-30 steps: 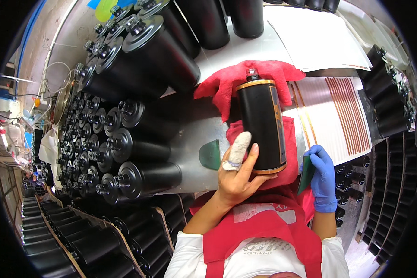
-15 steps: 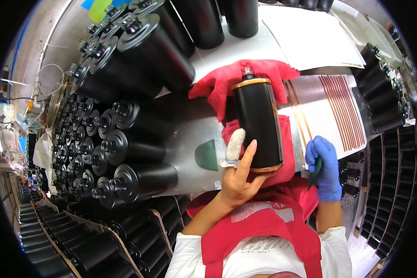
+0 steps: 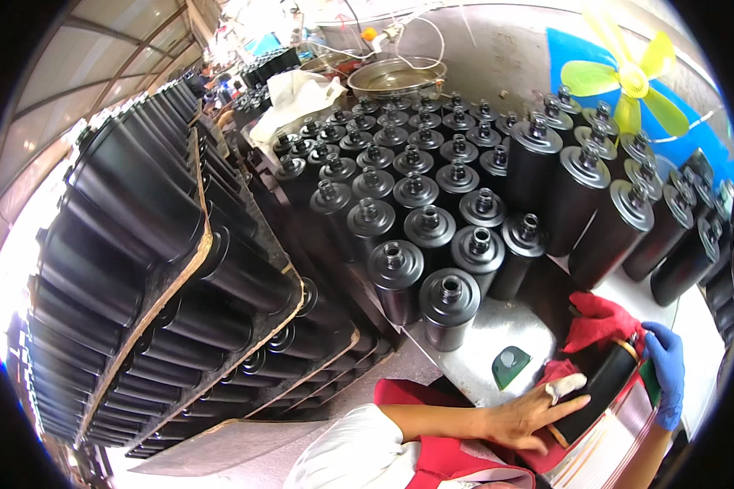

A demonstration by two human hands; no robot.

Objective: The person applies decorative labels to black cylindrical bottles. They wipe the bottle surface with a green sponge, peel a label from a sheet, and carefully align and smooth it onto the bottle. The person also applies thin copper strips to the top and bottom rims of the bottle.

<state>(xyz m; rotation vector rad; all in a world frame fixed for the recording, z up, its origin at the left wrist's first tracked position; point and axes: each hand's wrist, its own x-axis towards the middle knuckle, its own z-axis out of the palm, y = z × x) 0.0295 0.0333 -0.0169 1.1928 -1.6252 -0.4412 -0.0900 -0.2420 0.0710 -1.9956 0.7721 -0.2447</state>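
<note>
A black bottle (image 3: 599, 391) with copper-coloured bands near both ends lies tilted on red cloth (image 3: 599, 319). Across its lower part rests my left hand (image 3: 526, 417), fingers spread, one fingertip wrapped in a white cover. My right hand (image 3: 667, 367), in a blue glove, is closed beside the bottle's neck end. A green flat scraper (image 3: 651, 381) shows at its palm, partly hidden by the glove. Another green flat piece (image 3: 510, 367) lies on the metal table left of the bottle.
Many upright black bottles (image 3: 451, 301) crowd the table's far side. At left stand stacked racks of black bottles (image 3: 130, 261). A yellow-green fan (image 3: 632, 80) is at the back right, a round metal basin (image 3: 395, 77) behind. A striped sheet (image 3: 587, 460) lies near me.
The view has swung left, bringing the racks and fan into sight. My right hand has moved up to the bottle's neck end. My left hand stays at its lower part.
</note>
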